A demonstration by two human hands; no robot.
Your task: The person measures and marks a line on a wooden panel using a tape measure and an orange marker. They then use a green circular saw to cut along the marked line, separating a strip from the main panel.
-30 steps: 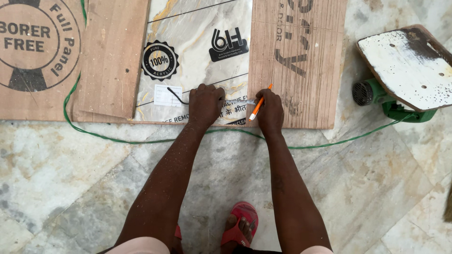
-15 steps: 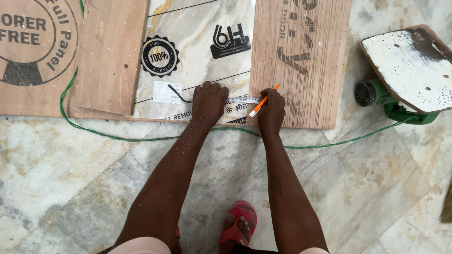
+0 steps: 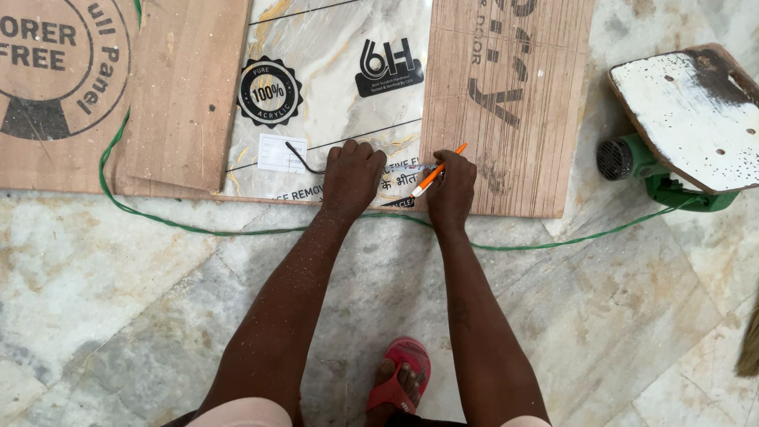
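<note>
Head view: right hand (image 3: 451, 188) pinches orange pen (image 3: 437, 169) (tip down); left hand (image 3: 351, 175) curled, pressing marble-print sheet (image 3: 336, 87).

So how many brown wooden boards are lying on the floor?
3. One round-stamped plywood board at far left, one plain brown wooden plank overlapping beside it, one lettered brown board right of the marble-patterned sheet. Others may lie out of view.

pen (image 3: 437, 170) tip: hidden by right hand (image 3: 451, 186) | broom (image 3: 749, 348): cut off
</note>
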